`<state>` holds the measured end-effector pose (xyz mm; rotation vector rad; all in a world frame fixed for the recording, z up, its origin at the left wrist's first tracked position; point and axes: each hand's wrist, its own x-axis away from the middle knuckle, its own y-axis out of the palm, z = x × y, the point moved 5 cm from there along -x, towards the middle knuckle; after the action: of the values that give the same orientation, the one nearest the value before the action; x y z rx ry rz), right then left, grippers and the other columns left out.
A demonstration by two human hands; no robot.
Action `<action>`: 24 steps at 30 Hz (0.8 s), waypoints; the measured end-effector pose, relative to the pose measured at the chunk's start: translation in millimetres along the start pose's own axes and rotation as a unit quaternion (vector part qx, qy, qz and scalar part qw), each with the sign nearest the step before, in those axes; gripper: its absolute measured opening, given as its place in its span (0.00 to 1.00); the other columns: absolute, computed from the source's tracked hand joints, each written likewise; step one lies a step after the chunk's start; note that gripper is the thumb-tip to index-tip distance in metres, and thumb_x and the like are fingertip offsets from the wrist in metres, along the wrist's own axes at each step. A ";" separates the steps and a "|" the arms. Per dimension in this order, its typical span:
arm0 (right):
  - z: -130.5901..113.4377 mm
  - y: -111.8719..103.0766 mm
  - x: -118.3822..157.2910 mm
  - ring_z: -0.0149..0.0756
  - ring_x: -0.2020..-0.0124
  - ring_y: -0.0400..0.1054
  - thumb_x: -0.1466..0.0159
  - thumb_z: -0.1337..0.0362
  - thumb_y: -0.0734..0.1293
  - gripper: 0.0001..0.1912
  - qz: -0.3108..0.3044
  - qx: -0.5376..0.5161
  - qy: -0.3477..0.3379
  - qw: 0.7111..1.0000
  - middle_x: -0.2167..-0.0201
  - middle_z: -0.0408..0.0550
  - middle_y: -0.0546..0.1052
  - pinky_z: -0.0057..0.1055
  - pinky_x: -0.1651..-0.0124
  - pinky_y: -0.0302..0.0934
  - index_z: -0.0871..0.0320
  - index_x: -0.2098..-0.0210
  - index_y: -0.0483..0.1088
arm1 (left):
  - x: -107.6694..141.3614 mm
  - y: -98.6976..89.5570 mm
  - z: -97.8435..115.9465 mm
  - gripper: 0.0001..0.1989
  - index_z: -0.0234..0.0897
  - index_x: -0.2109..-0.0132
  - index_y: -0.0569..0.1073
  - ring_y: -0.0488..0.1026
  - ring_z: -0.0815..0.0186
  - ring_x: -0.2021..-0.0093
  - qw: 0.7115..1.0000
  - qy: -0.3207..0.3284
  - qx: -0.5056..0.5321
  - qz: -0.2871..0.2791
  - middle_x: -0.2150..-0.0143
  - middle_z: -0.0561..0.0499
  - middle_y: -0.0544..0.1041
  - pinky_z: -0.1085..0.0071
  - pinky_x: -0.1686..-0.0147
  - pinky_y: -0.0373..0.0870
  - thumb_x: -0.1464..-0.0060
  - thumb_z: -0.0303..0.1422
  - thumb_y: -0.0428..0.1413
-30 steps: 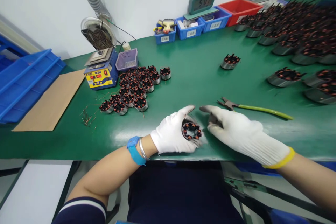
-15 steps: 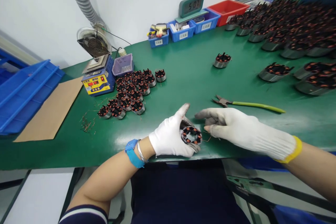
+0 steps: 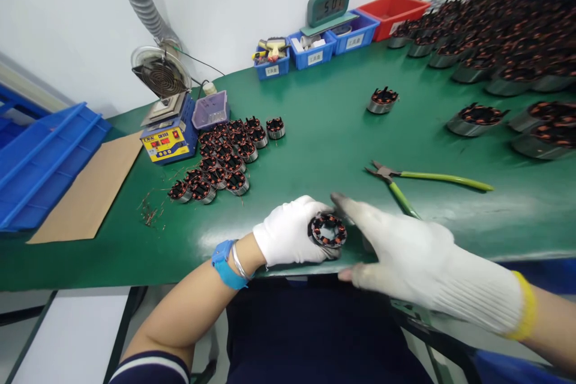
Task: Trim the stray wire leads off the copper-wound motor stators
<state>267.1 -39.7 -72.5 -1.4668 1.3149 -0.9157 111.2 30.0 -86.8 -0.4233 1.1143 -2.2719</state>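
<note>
A wound motor stator [image 3: 329,230], a metal ring with copper coils and black insulation, sits in my gloved left hand [image 3: 292,233], its open end facing up. My left fingers wrap round its side near the front edge of the table. Just right of the stator, my gloved right hand [image 3: 400,246] is open, thumb and forefinger spread wide. Its forefinger tip is close to the stator's rim; whether they touch I cannot tell. Behind the right hand lie green-handled cutting pliers [image 3: 386,174], jaws apart, one handle partly hidden by that hand.
Several stators [image 3: 225,156] stand grouped at left beside wire scraps [image 3: 150,214]. A blue-yellow soldering unit [image 3: 168,141] and a purple tray [image 3: 211,111] are behind them. Many more stators [image 3: 508,42] crowd the right. Tool bins [image 3: 315,58] and a clock [image 3: 329,5] line the wall.
My right hand has moved down and right, its thumb and forefinger spreading apart. My left thumb has come down round the stator. The pliers' second handle now shows.
</note>
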 end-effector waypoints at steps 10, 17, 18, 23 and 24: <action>11.9 21.5 -10.7 0.42 0.62 0.79 0.32 0.57 0.59 0.18 -0.102 -0.102 0.020 0.989 0.61 0.47 0.85 0.32 0.66 0.63 0.50 0.58 0.81 | -0.6 -5.6 -1.6 0.21 0.41 0.58 0.78 0.80 0.55 0.59 0.998 -0.042 -0.021 0.030 0.60 0.48 0.80 0.59 0.56 0.79 0.57 0.45 0.69; 9.8 14.0 -16.3 0.38 0.73 0.73 0.36 0.54 0.59 0.17 -0.094 -0.221 0.061 0.969 0.73 0.47 0.81 0.32 0.71 0.61 0.53 0.70 0.76 | 4.5 1.9 0.6 0.27 0.39 0.41 0.72 0.80 0.55 0.52 0.991 0.044 0.057 0.115 0.51 0.44 0.81 0.56 0.49 0.79 0.44 0.47 0.63; 10.5 13.7 -16.4 0.37 0.74 0.71 0.37 0.53 0.59 0.17 -0.094 -0.238 0.069 0.964 0.74 0.47 0.80 0.32 0.71 0.61 0.54 0.71 0.75 | 4.1 2.2 1.0 0.25 0.39 0.42 0.72 0.80 0.56 0.54 0.991 0.044 0.058 0.110 0.53 0.45 0.81 0.57 0.51 0.79 0.42 0.45 0.61; 12.2 16.5 -13.9 0.37 0.76 0.67 0.38 0.49 0.60 0.19 -0.122 -0.283 0.090 0.947 0.77 0.47 0.76 0.32 0.73 0.58 0.54 0.72 0.74 | 1.5 1.5 3.5 0.17 0.38 0.54 0.75 0.77 0.56 0.58 0.994 0.052 0.012 0.093 0.57 0.45 0.79 0.58 0.56 0.76 0.47 0.43 0.62; 12.1 17.3 -13.4 0.37 0.76 0.66 0.38 0.48 0.60 0.19 -0.128 -0.291 0.092 0.944 0.77 0.47 0.75 0.32 0.73 0.58 0.54 0.71 0.74 | 1.0 2.3 3.8 0.16 0.38 0.56 0.75 0.77 0.56 0.58 0.994 0.054 0.002 0.090 0.58 0.45 0.79 0.58 0.57 0.76 0.48 0.42 0.62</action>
<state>271.5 -24.5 -91.8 -2.0858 1.6491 -0.8844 113.2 25.9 -86.4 -0.1915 1.1516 -2.1582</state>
